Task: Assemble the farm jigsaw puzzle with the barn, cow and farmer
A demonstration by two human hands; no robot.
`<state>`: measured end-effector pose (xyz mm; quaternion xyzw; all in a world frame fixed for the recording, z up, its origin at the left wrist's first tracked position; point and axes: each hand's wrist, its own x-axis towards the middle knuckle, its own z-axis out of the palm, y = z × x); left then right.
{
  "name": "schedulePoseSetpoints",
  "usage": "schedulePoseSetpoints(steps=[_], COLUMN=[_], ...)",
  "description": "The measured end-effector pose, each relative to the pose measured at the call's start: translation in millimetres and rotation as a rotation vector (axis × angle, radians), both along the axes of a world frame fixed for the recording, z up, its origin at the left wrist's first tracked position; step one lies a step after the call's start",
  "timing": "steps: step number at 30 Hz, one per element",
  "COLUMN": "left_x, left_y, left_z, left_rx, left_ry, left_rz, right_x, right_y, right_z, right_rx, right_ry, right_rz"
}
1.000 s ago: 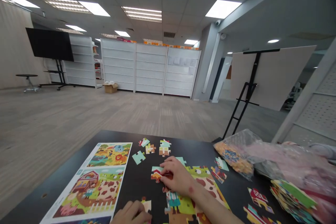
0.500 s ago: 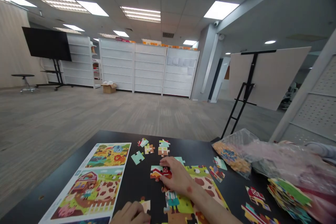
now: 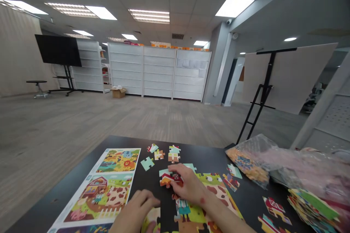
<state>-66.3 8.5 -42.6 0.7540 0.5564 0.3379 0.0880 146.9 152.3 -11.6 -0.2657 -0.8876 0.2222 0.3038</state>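
My right hand (image 3: 190, 185) pinches a jigsaw puzzle piece (image 3: 177, 179) with a red barn door, its thumb below and forefinger above. That piece adjoins a red-roofed piece (image 3: 164, 179) on its left. Under and right of this hand lies a partly joined farm puzzle (image 3: 195, 216) with a cow, sheep and a figure in teal overalls. My left hand (image 3: 136, 209) is over the table's near side, thumb and fingers apart around a green and cream puzzle piece (image 3: 155, 214). Whether it grips this piece is hard to see; its palm side is hidden.
A printed picture sheet (image 3: 93, 193) lies at left. Loose pieces (image 3: 147, 164) sit at the back and others (image 3: 273, 205) at right. Beyond them are a stack of pieces (image 3: 313, 207), a bag of pieces (image 3: 247, 162) and pink plastic wrap (image 3: 303, 167). A black easel (image 3: 262, 98) stands behind.
My left hand has risen away from the near edge and spread over the green and cream piece. My right hand stays at the barn piece. The view has shifted slightly left.
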Motion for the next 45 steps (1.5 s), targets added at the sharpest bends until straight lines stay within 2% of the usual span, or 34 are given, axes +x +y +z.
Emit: schedulePoseSetpoints(steps=[3, 5, 8, 11, 15, 18, 23, 26, 29, 35, 40, 45], left_x=[5.8, 10.5, 15.4, 15.6, 10.0, 6.4, 5.5, 5.3, 3.1, -2.8, -0.9, -0.5], left_y=[22.7, 41.5, 64.8, 76.3, 85.4, 92.2, 94.1, 90.6, 86.0, 73.9, 70.1, 69.4], left_z=[27.2, 35.6, 36.3, 33.3, 29.5, 21.7, 5.5, 3.0, 7.2, 19.4, 22.6, 24.4], left_rx=[-0.083, -0.166, -0.215, -0.213, -0.224, -0.253, -0.319, -0.375, -0.411, -0.364, -0.349, -0.345], left_ry=[-0.343, -0.569, -0.671, -0.695, -0.697, -0.668, -0.604, -0.579, -0.536, -0.405, -0.339, -0.280], left_rz=[0.114, 0.098, 0.016, 0.008, 0.027, 0.032, 0.042, 0.018, -0.008, 0.016, 0.060, 0.090], right_x=[1.9, 4.0, 10.0, 20.0, 33.9, 37.4, 30.0, 26.6, 26.8, 29.0, 30.5, 31.0], right_y=[-7.9, -13.2, -14.1, -1.7, 25.9, 38.3, 37.6, 35.5, 36.2, 41.3, 48.2, 50.2], right_z=[9.5, 12.7, 13.6, 14.7, 12.7, 4.1, -11.2, -16.0, -18.1, -21.7, -29.0, -33.5], right_rx=[0.053, 0.098, 0.149, 0.078, -0.092, -0.144, -0.178, -0.198, -0.218, -0.235, -0.216, -0.181], right_ry=[0.013, 0.019, 0.050, 0.171, 0.347, 0.376, 0.349, 0.321, 0.309, 0.321, 0.308, 0.208], right_rz=[0.073, 0.118, 0.134, 0.015, -0.235, -0.306, -0.318, -0.314, -0.316, -0.310, -0.321, -0.326])
